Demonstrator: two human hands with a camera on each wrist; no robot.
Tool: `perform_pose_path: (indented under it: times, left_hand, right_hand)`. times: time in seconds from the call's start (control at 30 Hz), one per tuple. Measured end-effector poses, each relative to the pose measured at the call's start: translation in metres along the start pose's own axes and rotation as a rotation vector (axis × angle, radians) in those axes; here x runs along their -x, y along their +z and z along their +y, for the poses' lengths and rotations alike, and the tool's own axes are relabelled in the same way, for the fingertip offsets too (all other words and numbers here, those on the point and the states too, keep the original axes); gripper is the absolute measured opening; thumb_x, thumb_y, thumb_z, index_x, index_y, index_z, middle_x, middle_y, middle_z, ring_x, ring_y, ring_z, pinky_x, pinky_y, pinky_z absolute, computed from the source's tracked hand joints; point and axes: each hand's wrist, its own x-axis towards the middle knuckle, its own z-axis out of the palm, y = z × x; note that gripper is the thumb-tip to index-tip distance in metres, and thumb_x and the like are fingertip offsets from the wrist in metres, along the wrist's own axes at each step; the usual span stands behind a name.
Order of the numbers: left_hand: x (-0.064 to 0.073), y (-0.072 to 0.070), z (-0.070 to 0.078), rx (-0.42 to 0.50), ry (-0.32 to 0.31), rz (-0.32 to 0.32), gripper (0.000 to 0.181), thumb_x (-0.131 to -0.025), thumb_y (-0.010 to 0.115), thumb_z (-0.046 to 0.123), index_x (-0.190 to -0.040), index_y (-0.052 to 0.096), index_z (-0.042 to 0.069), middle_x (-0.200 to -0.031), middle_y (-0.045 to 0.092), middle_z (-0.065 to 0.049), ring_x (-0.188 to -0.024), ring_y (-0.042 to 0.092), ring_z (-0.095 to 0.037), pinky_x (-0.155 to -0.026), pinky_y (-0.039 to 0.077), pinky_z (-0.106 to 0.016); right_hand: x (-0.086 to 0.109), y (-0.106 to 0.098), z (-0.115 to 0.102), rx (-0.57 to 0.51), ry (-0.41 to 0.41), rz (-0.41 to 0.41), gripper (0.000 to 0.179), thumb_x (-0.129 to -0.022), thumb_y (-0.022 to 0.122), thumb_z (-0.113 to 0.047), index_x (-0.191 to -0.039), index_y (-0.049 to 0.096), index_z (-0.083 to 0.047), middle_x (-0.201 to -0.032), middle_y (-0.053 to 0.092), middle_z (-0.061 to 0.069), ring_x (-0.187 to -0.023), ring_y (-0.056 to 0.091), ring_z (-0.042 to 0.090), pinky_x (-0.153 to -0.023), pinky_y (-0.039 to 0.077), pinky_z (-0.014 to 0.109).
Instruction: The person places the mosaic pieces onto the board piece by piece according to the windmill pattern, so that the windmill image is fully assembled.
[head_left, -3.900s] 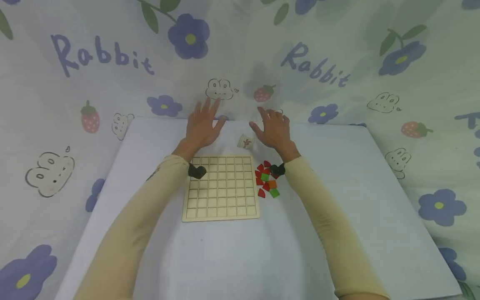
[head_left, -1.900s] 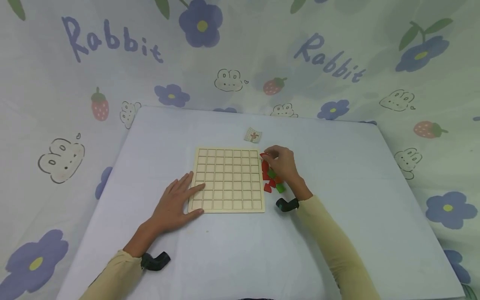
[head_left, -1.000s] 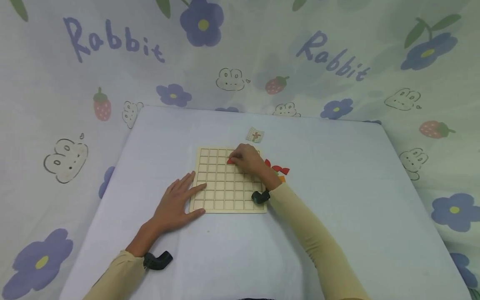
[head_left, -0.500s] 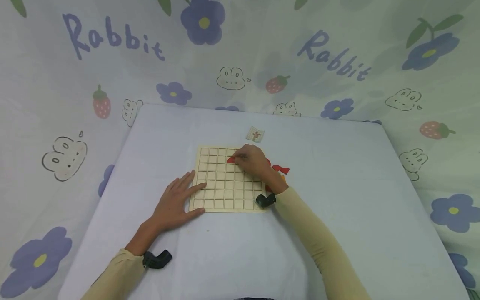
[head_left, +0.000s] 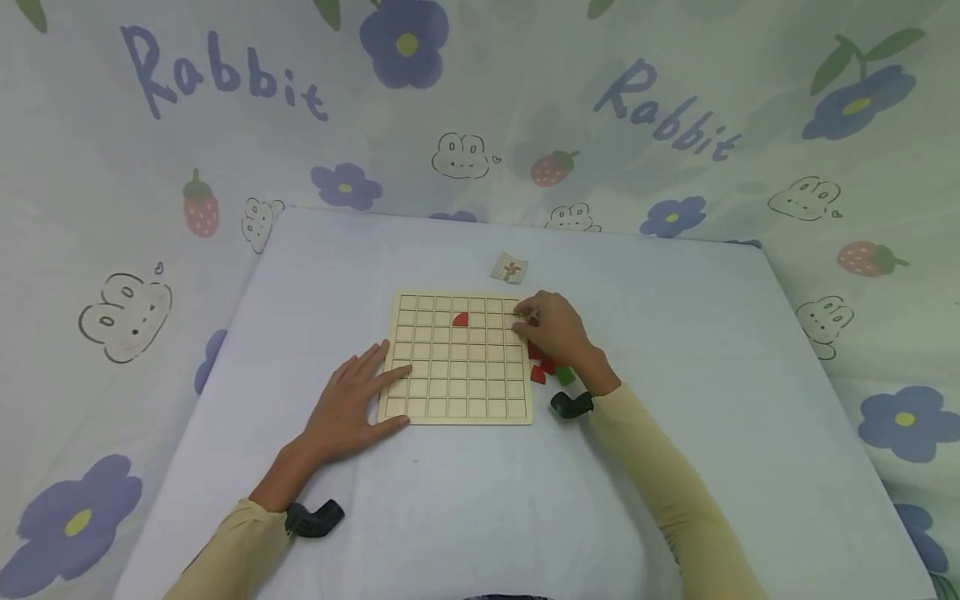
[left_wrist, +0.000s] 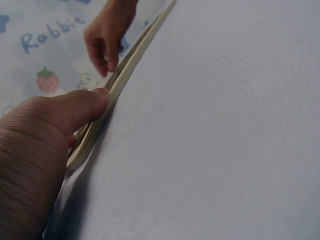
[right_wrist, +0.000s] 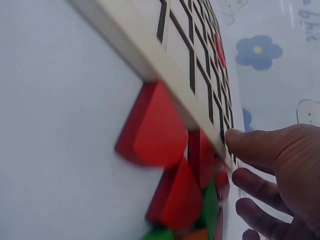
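Your left hand (head_left: 345,417), spread and gripping nothing, rests across the grid board's (head_left: 450,367) near left corner. Your right hand (head_left: 558,327), loosely parted and empty, is at its right edge beside red pieces (right_wrist: 155,130); one red quarter-round (head_left: 461,319) lies in its middle column.

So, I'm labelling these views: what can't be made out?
- Head: some of the loose pieces, covered by the right hand.
- Head: details on the printed sheet, too small.
- Left wrist: grid of the board, nearly edge-on.
- Right wrist: orange piece, cut off at the bottom.
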Motion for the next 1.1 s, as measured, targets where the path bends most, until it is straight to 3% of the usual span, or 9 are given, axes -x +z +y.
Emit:
perform_pose_path:
  times: [0.33, 0.57, 0.73, 0.87, 1.1]
  left_hand:
    - [0.001, -0.001, 0.002, 0.009, 0.006, 0.015, 0.072, -0.081, 0.07, 0.057, -0.142, 0.054, 0.024, -0.159, 0.026, -0.015, -0.146, 0.021, -0.032, -0.114, 0.019, -0.053]
    - [0.001, 0.0, 0.002, 0.006, 0.006, 0.018, 0.072, -0.081, 0.069, 0.058, -0.143, 0.053, 0.024, -0.159, 0.025, -0.015, -0.146, 0.021, -0.032, -0.114, 0.019, -0.053]
    - [0.001, 0.001, 0.002, 0.005, -0.002, 0.015, 0.072, -0.081, 0.068, 0.06, -0.143, 0.054, 0.025, -0.16, 0.025, -0.014, -0.146, 0.019, -0.031, -0.115, 0.018, -0.052]
    - [0.0, 0.001, 0.003, 0.01, -0.006, 0.011, 0.072, -0.081, 0.068, 0.061, -0.143, 0.054, 0.025, -0.16, 0.025, -0.013, -0.147, 0.018, -0.03, -0.115, 0.018, -0.053]
    - [0.001, 0.0, 0.003, 0.005, -0.018, 0.011, 0.072, -0.081, 0.068, 0.06, -0.142, 0.054, 0.026, -0.16, 0.024, -0.013, -0.147, 0.018, -0.03, -0.115, 0.016, -0.052]
  right_hand:
    - [0.012, -0.009, 0.016, 0.091, 0.112, -0.018, 0.033, -0.088, 0.075, -0.027, -0.112, 0.074, -0.006, -0.098, 0.065, 0.006, -0.088, 0.056, 0.022, -0.072, 0.053, 0.036]
    - [0.014, -0.006, 0.016, 0.029, 0.177, -0.032, 0.028, -0.088, 0.074, -0.026, -0.106, 0.074, -0.005, -0.098, 0.064, 0.007, -0.088, 0.057, 0.023, -0.075, 0.053, 0.037]
    - [0.013, -0.004, 0.014, -0.085, 0.171, -0.002, 0.018, -0.087, 0.074, -0.019, -0.099, 0.068, -0.007, -0.091, 0.065, 0.005, -0.08, 0.059, 0.022, -0.07, 0.053, 0.035]
    - [0.013, -0.004, 0.012, -0.114, 0.137, 0.033, 0.013, -0.087, 0.074, -0.015, -0.096, 0.068, -0.008, -0.087, 0.064, 0.004, -0.075, 0.058, 0.021, -0.065, 0.052, 0.035]
    - [0.013, -0.004, 0.006, -0.15, 0.116, 0.05, 0.01, -0.088, 0.073, -0.013, -0.097, 0.07, -0.009, -0.099, 0.062, 0.004, -0.094, 0.058, 0.023, -0.082, 0.051, 0.039]
